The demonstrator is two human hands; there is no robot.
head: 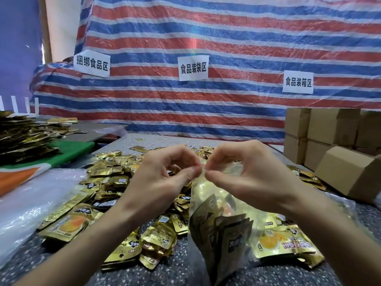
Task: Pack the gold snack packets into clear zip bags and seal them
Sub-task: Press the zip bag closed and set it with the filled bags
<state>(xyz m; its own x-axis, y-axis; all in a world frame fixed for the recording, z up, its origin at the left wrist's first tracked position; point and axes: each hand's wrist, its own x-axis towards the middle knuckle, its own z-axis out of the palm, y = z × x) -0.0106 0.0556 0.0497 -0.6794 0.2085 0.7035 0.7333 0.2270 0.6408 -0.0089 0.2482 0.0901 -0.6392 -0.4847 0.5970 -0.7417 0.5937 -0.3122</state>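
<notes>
A clear zip bag (208, 205) hangs upright in front of me with several gold snack packets (228, 238) standing in its lower part. My left hand (165, 176) and my right hand (245, 174) pinch the bag's top edge from either side, thumbs and forefingers almost meeting at the middle. Whether the zip strip is pressed together I cannot tell. A loose heap of gold snack packets (107, 182) covers the speckled table (173, 273) behind and below the bag.
Filled zip bags (288, 242) lie at the right. Clear plastic sheeting (31, 205) spreads at the left, beside a green and orange cloth (68, 153) and a tall stack of gold packets (22, 135). Cardboard boxes (329, 137) stand at the back right against a striped tarp.
</notes>
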